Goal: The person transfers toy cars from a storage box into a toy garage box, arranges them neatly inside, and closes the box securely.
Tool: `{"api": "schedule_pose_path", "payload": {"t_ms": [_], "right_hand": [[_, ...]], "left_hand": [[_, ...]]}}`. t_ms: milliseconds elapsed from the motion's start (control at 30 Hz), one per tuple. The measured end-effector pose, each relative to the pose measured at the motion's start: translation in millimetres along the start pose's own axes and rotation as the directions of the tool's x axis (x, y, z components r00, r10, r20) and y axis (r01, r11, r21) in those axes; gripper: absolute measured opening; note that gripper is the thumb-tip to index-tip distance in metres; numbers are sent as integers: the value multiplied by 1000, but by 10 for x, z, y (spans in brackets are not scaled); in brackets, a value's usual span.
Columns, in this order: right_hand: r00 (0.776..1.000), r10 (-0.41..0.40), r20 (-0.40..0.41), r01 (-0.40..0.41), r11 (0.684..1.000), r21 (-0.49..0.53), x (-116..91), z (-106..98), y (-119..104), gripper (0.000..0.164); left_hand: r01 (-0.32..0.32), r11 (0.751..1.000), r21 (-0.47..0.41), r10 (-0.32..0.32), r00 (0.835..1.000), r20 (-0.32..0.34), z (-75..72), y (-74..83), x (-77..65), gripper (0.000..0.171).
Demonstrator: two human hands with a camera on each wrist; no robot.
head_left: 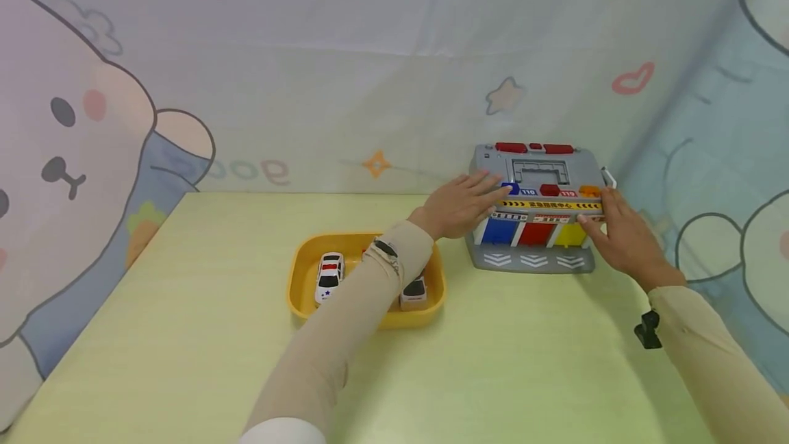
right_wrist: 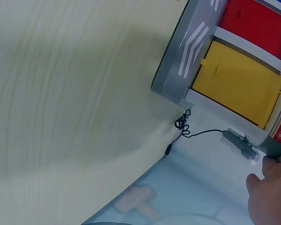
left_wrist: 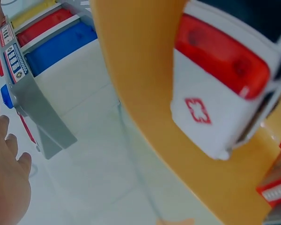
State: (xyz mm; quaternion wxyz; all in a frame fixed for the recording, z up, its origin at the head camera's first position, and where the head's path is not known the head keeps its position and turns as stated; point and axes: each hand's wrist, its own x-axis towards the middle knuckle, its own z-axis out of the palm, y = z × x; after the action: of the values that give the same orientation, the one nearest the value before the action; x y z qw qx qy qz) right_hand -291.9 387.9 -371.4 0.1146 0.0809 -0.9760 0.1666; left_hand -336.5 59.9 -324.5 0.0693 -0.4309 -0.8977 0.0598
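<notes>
A grey toy garage [head_left: 536,259] with blue, red and yellow doors stands at the back right; all three doors are down. My left hand [head_left: 462,204] reaches to its front left, fingers straight, one fingertip at the blue button [head_left: 509,188]. On the right front corner rests my right hand [head_left: 629,242], its thumb at the front edge and its fingers along the side. In the right wrist view, the fingertips are hidden at the frame's edge beside the yellow door [right_wrist: 239,84]. Neither palm shows anything in it.
A yellow tray [head_left: 298,307] sits left of the garage, under my left forearm. It holds a white toy car [head_left: 329,276], another white toy vehicle [head_left: 414,291] and something red, partly covered. A coiled black cord [right_wrist: 181,123] leads to a small grey piece [right_wrist: 240,144] beside the garage.
</notes>
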Motion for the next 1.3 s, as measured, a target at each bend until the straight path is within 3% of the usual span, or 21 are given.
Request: {"api": "schedule_pose_path", "payload": {"t_ms": [200, 533, 1300], "right_hand": [[1000, -13, -13, 13, 1000, -7, 13, -2, 41, 81], [1000, -6, -19, 6, 1000, 22, -21, 55, 72, 79], [999, -5, -33, 6, 999, 34, -21, 52, 73, 79]], "left_hand": [[14, 997, -77, -13, 1000, 4, 5, 52, 74, 56], [10, 997, -78, -10, 1000, 1, 49, 139, 186, 57], [9, 1000, 11, -9, 1000, 16, -2, 145, 242, 55]]}}
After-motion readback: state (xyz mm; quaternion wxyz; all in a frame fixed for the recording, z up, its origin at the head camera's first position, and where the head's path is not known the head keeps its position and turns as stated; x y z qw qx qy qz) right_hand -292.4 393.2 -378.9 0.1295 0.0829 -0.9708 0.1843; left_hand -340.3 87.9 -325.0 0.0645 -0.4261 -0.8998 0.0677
